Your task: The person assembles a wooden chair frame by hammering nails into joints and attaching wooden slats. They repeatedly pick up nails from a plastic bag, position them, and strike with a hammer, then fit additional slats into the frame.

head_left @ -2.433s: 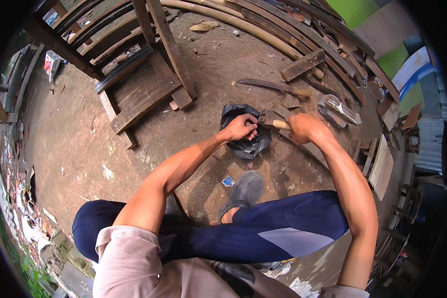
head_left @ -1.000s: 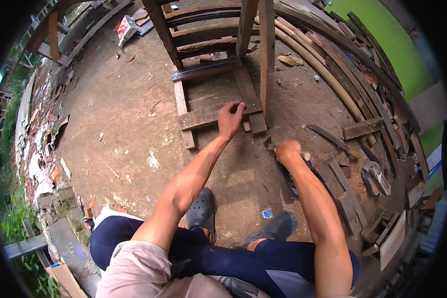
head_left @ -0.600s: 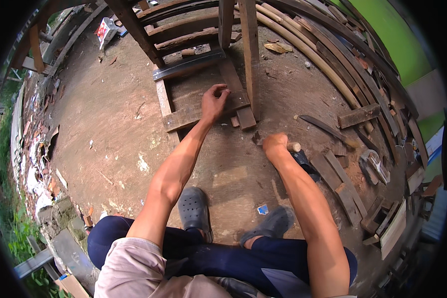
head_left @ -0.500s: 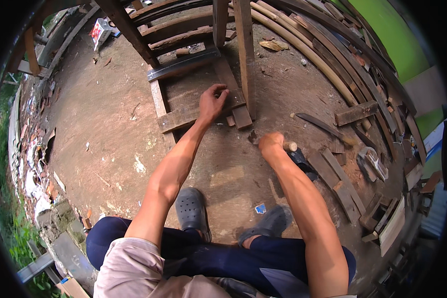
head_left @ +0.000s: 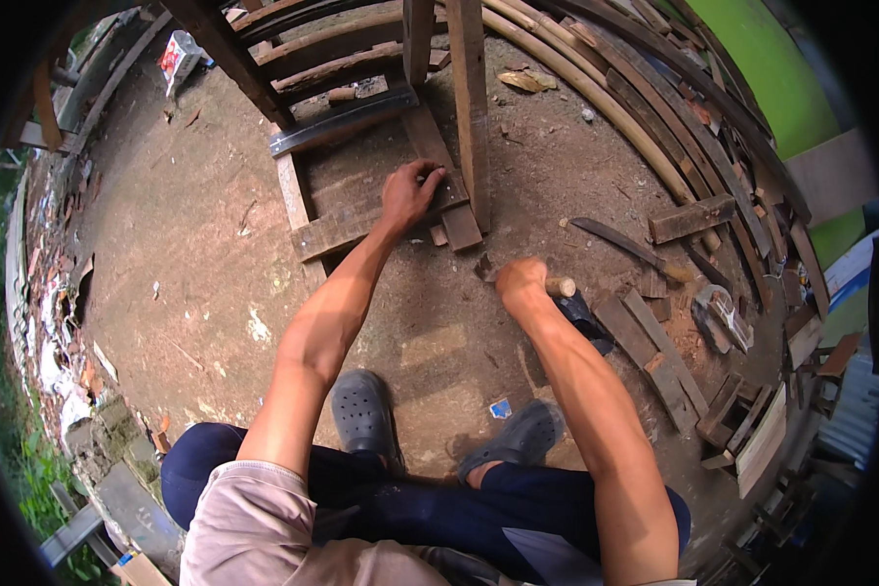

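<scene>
A rough wooden frame [head_left: 332, 232] lies on the ground ahead of me. My left hand [head_left: 412, 195] is over its near right corner, thumb and forefinger pinched together close to the wood. Whatever sits between those fingertips is too small to make out. My right hand [head_left: 523, 283] is wrapped round a hammer [head_left: 563, 287] with a pale wooden handle, whose butt sticks out on the right. The dark hammer head [head_left: 483, 267] points left, just off the frame's corner and apart from it. Most of the handle is hidden in my fist.
An upright post [head_left: 469, 127] stands beside the frame's right side. A machete [head_left: 625, 244] lies on the ground to the right, near a short wood block [head_left: 691, 219] and loose planks [head_left: 645, 356]. Long poles [head_left: 606, 107] are stacked at the far right. A crumpled carton [head_left: 179, 59] lies far left.
The whole view has shifted slightly, so the scene sits a little further left. Both hands keep nearly the same places, the left at the frame's corner, the right on the hammer.
</scene>
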Demonstrator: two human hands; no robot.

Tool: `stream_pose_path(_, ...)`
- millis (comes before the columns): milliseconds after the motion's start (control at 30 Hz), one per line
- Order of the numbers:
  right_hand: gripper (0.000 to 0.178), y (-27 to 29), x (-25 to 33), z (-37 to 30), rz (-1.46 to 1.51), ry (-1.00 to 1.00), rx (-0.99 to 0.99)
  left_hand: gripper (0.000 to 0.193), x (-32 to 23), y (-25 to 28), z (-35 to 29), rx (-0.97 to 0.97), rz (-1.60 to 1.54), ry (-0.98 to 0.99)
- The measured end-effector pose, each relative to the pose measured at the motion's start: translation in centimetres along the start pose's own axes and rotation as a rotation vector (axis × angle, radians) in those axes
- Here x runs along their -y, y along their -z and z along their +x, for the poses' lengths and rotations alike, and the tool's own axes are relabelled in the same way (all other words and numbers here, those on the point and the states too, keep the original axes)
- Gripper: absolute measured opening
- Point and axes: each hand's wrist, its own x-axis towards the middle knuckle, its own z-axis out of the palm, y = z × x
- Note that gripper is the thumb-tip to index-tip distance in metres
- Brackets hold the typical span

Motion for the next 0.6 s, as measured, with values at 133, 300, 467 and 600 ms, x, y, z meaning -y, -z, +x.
stream_pose_path(133,0.027,0.45,-0.03,-0.17,-0.002,0.019,0.014,0.034,0.61,-0.23,0.1,-0.019,0.037,-0.003)
stream_pose_path(300,0.027,0.72,-0.17,-0.39,0.003,0.023,0.031,0.034,0.45,-0.4,0.2,-0.008,0.017,0.041)
stream_pose_path(467,0.027,0.85,-0.2,-0.69,0.005,0.032,0.017,0.034,0.46,-0.39,0.25,-0.022,0.01,0.03)
stream_pose_path(600,0.028,0.95,-0.08,-0.67,-0.008,0.023,0.036,0.033,0.53,-0.3,0.13,-0.011,-0.011,0.031)
